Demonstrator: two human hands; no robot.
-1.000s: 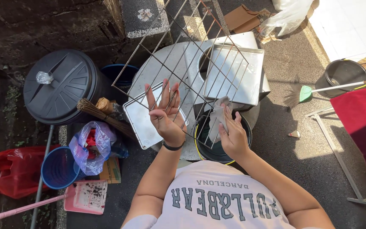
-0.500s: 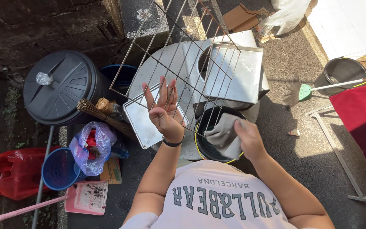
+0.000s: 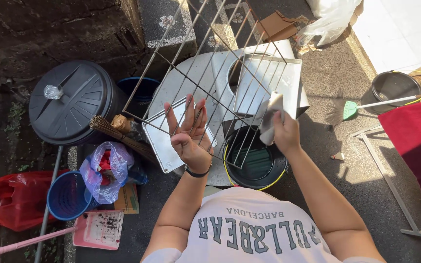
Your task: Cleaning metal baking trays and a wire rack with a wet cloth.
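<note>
Gripping wire rack (image 3: 210, 73), right hand (image 3: 284, 130) apparently wiping with cloth (image 3: 270, 118).

- The ground (image 3: 347, 160) was dark grey and rough — bright sun fell on it.
- A dark, dirty stone wall (image 3: 49, 34) stood at the top left.
- A round black bin lid (image 3: 71, 102) sat near the wall.
- A blue bucket (image 3: 66, 196) stood beside a red bag (image 3: 10, 199).
- A green broom (image 3: 361, 108) lay near a black pail (image 3: 391, 90).
</note>
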